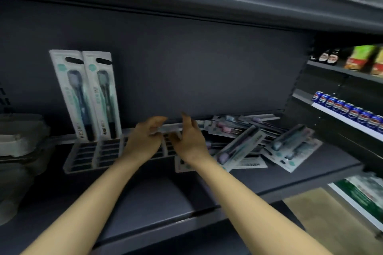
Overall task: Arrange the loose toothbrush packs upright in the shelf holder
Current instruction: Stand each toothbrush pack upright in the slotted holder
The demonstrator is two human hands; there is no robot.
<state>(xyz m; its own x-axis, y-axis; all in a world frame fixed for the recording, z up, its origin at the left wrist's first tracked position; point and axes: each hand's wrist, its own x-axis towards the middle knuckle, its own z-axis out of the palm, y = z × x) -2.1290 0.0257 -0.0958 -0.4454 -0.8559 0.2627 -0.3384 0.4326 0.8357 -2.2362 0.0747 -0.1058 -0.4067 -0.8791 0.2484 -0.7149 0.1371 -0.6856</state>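
Observation:
Two toothbrush packs (pixel 91 97) stand upright in the back left slots of the clear slotted shelf holder (pixel 83 157). Several loose toothbrush packs (pixel 248 143) lie in a jumbled pile on the shelf, to the right of the holder. My left hand (pixel 145 141) and my right hand (pixel 190 143) are close together over the right part of the holder, fingers curled toward each other. A thin pale strip (pixel 170 128) shows between the fingertips. The blur hides whether it is a pack seen edge-on or the rail behind.
The dark shelf (pixel 145 196) has a back panel and another shelf close overhead. Grey plastic containers (pixel 18 145) sit at the left end. To the right, a neighbouring rack holds blue cans (pixel 348 109), bottles and boxes.

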